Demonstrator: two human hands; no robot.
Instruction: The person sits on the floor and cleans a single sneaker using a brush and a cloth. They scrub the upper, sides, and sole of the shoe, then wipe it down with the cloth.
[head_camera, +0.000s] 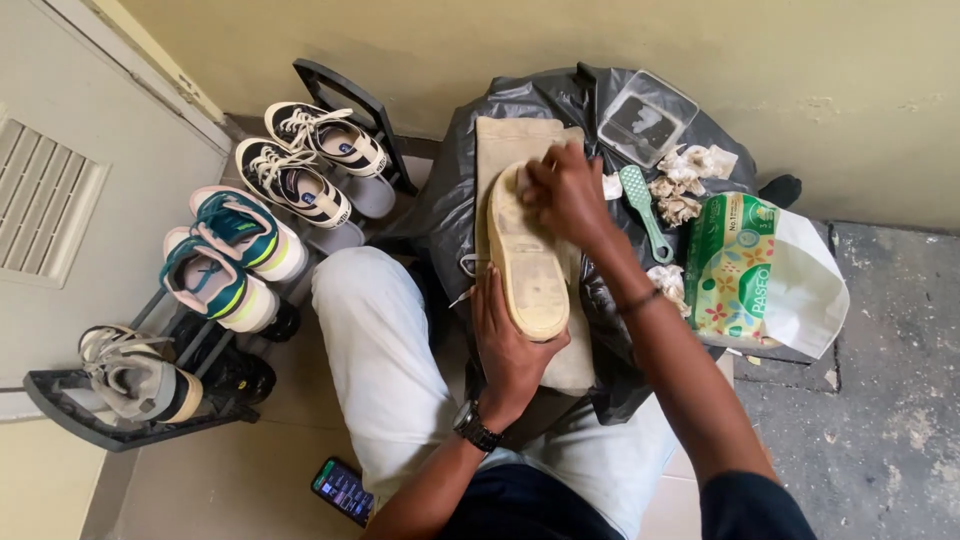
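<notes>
While held, one shoe (527, 255), two hands.

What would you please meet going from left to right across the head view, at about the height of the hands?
Teal and white sneakers → tan shoe held sole-up → green plastic brush → green flowered tissue pack.

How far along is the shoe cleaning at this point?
Used crumpled tissues lie beside the green brush, so some wiping looks done. In hand: left hand steadies the upturned shoe while right hand rubs its sole. The sole remains dirty.
</notes>
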